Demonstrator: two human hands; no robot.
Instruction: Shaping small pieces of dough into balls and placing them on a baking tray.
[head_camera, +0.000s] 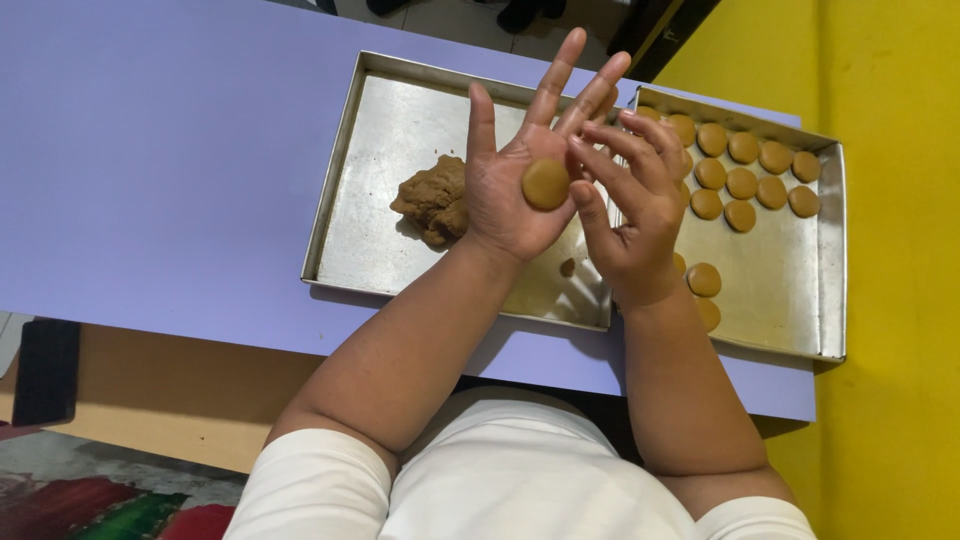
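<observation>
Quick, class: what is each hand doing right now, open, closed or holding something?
Left hand: open, palm up, a flat dough disc resting on it.
Right hand: open, fingers loosely curled, holding nothing, beside the disc.

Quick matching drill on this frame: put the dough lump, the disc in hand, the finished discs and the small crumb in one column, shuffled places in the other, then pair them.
Things:
1. dough lump
2. flat disc
3. finished discs
4. small crumb

Places:
A. in rows on the right tray
B. on the open left hand
C. on the left tray, left of the hands
D. on the left tray, under the wrists, near its front edge

Pairs: 1-C, 2-B, 3-A, 4-D. The right hand has its fingertips beside the disc.
</observation>
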